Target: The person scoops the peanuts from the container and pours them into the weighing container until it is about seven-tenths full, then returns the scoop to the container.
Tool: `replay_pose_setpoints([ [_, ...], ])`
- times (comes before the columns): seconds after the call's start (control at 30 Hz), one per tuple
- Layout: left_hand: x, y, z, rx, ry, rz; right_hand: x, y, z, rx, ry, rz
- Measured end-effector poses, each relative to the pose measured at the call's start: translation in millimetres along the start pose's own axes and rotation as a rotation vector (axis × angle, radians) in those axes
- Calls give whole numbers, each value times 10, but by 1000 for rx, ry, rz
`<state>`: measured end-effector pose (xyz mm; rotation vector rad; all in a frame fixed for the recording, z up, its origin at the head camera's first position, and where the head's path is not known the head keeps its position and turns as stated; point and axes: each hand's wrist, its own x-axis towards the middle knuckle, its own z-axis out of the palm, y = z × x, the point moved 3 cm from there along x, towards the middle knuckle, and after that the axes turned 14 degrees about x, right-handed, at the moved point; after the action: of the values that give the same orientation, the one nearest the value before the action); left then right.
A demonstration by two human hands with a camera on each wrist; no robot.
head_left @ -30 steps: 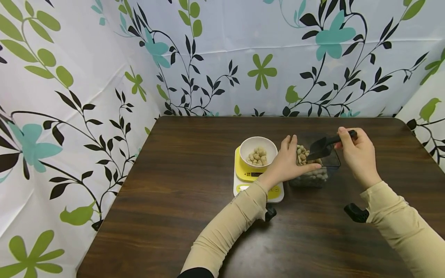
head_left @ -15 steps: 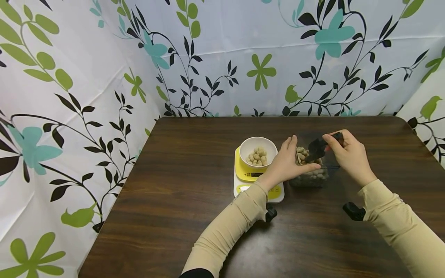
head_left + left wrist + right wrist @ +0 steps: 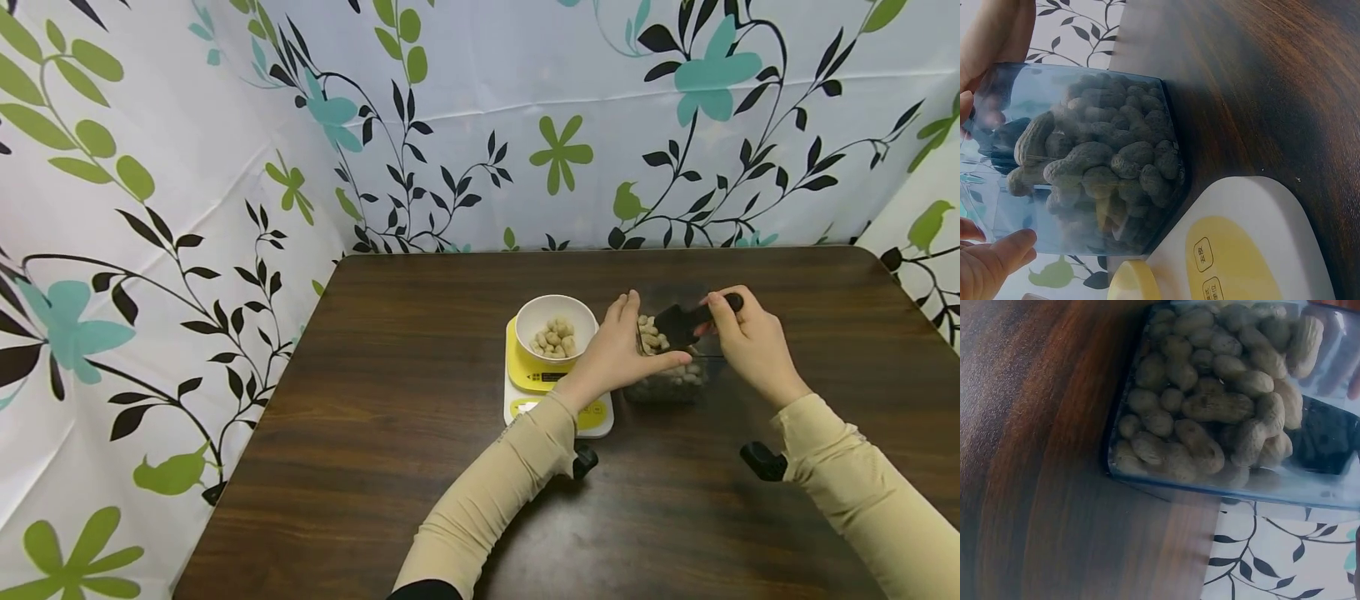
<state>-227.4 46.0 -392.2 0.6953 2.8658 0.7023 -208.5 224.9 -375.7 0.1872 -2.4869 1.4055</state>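
A clear container (image 3: 660, 395) of unshelled peanuts (image 3: 1216, 406) stands on the table. My left hand (image 3: 618, 343) holds its rim at the near left corner, thumb stretched along the front and fingers along the left side. In my right hand (image 3: 753, 342) I grip the handle of a small black scoop (image 3: 678, 327). Its blade is inside the container among the upper peanuts; through the wall it shows as a dark shape (image 3: 1329, 437). To the left, a white bowl (image 3: 528, 322) holding some peanuts (image 3: 557, 337) sits on a yellow and white kitchen scale (image 3: 525, 373).
The dark wooden table (image 3: 390, 400) extends left of the scale and in front of my arms. A white curtain (image 3: 465, 83) with leaf and flower prints hangs behind it and at the sides. My left forearm partly covers the scale's right side.
My right hand has shifted left with the scoop, and the blade has dipped and changed its tilt within the container. My left hand, the bowl and the scale stay in place.
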Motion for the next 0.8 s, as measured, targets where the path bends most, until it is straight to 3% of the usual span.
replay_pose_setpoints([
  [0.17, -5, -8, -31, 4, 1, 3, 19, 22, -43, 31, -105, 11],
  [0.3, -2, -5, -57, 3, 2, 5, 74, 35, -87, 88, -137, 54],
  [0.43, 14, -12, -92, -1, 5, 0, 149, -32, -82, 78, -109, 97],
  [0.57, -2, -18, -94, -16, -1, -12, 173, -82, -61, 67, -62, 197],
  [0.67, -41, -8, -58, -27, -14, -14, 142, -60, -54, 89, -30, 267],
  [0.8, -65, 10, -35, -28, -18, -8, 106, -11, -68, 165, -14, 299],
])
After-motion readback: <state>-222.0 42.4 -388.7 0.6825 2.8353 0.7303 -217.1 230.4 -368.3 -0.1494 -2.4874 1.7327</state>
